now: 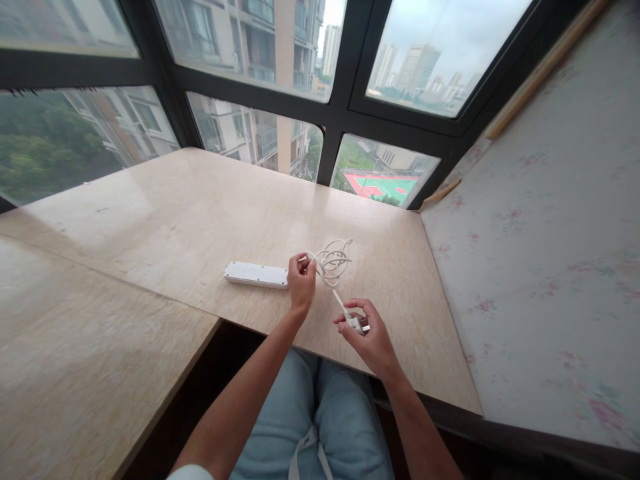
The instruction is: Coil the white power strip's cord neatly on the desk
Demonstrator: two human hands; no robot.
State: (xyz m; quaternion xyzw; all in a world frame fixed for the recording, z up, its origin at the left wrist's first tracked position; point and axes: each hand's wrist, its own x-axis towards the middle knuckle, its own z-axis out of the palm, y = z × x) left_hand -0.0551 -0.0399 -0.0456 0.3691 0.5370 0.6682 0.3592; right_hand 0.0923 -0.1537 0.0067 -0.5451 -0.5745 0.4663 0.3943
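Observation:
A white power strip (256, 274) lies on the stone counter with its screwed underside facing up. Its white cord (334, 261) is gathered in loose loops to the right of the strip. My left hand (302, 280) pinches part of the cord between thumb and fingers, close to the strip's right end. Nearer to me, my right hand (367, 333) is closed around the plug (355, 323), whose metal prongs point to the right. A straight length of cord runs from the plug up to the loops. The fingers of my left hand hide the strip's right end.
The beige stone counter (165, 220) reaches back to dark-framed windows (340, 120). A wall with flowered paper (540, 267) borders it on the right. The counter's front edge is just above my legs (310, 413), with a dark gap at the left.

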